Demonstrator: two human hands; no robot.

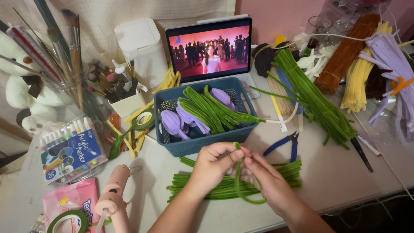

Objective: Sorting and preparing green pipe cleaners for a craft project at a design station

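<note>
My left hand (214, 168) and my right hand (267, 178) meet above a pile of green pipe cleaners (281, 171) on the white table (332, 180). Both pinch one green pipe cleaner (241, 188), bent into a loop that hangs below my fingers. Just behind my hands stands a blue basket (204, 139) with folded green pipe cleaners and purple pipe-cleaner flowers (177, 121) in it.
Blue-handled pliers (284, 144) lie right of my hands. Bundles of green (315, 102), brown, yellow and purple pipe cleaners (410, 98) fill the right side. A pink glue gun (114, 199), green tape roll (67, 228), marker box (68, 151), brush jar and tablet (210, 48) stand left and behind.
</note>
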